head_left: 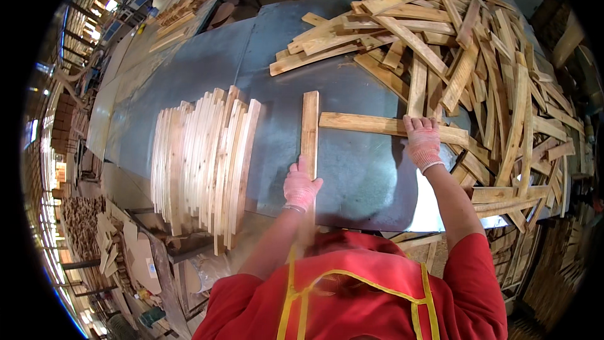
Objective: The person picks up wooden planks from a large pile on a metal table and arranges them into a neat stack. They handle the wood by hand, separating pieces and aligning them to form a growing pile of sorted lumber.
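No lettering, number or sign can be read. A small white and blue label (151, 268) sits on a brown sheet (142, 255) at the lower left; whatever print it bears is too small to make out.

head: worn fisheye | from above | facing down | table (365, 179) near

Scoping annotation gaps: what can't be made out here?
All in the head view:
Lengthwise slat: near end blurred, part covered by the left hand.
Crosswise slat: part covered by the right hand.
Loose pile: lower pieces hidden under upper ones.
White label: too small to read.
Both palms: hidden by the backs of the hands.
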